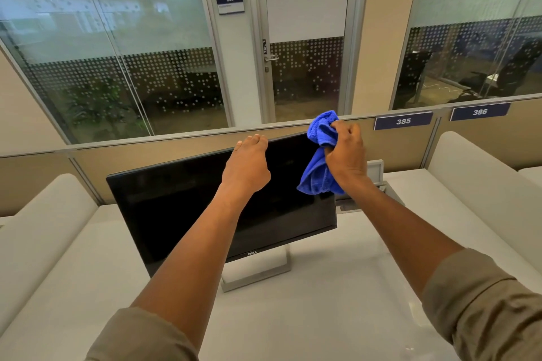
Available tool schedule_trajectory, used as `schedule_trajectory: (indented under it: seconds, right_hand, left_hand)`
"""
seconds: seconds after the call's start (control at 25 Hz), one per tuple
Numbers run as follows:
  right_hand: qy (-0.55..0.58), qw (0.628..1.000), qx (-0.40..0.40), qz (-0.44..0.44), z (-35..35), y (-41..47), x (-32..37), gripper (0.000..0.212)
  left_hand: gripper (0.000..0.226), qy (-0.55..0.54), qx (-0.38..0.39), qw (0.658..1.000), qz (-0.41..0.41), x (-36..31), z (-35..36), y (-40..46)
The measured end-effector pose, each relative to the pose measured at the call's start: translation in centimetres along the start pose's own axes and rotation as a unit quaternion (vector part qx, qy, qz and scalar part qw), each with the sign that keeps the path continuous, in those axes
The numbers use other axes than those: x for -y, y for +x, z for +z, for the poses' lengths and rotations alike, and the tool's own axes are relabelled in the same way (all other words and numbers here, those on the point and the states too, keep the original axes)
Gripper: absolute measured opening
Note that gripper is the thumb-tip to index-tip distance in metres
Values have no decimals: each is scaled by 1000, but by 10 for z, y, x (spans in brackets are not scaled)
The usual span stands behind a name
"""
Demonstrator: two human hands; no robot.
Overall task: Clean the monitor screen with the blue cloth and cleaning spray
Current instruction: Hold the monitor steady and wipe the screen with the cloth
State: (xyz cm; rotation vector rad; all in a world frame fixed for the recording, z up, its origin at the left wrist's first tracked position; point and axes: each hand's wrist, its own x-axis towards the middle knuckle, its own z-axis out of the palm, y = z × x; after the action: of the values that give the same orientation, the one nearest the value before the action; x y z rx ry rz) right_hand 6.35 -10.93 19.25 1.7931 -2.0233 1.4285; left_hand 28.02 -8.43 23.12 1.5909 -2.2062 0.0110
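Monitor (181, 208) stands near the middle of the white desk (337, 302) on a pale rectangular stand (258, 271), its dark screen blank and tilted so that its right end rides higher than its left; a small maker's logo sits on the bottom bezel. Both bare forearms reach out over the desk, sleeves of a greyish-tan shirt rolled back near the elbows. The left hand (247, 165) rests on the top edge of the monitor, its fingers (255, 141) lying together and hooked over the rim towards the back, thumb down against the front of the screen, so it grips the frame. The right hand (346, 152) is up at the screen's top right corner, fingers curled tight around the blue cloth (318, 170), which is bunched in the fist; one puff of it sticks out above the knuckles and a longer fold hangs down below the hand, lying over the upper right part of the screen. Whether the cloth actually presses on the glass I cannot tell from here. Behind the monitor runs a low beige partition (146, 161) carrying two blue number plates, 385 (403, 121) and 386 (479, 112). Beyond it stand glass walls patterned with dots and a glass door (305, 38) marked PUSH, with a small sign reading 030 (230, 4) beside it.
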Motion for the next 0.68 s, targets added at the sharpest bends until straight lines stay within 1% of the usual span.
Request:
schedule_trajectory:
  seconds: [0.28,0.52,0.68]
  right_hand:
    - [16,1000,10,13,17,-20,31,37]
    - [23,1000,18,12,42,-46,77,38]
    - [35,999,24,4,57,-68,109,38]
  left_hand:
    - [76,24,25,999,-19,43,-21,-20]
    - [78,41,25,998,-32,94,-41,-43]
    - [76,49,19,998,-42,132,-57,-61]
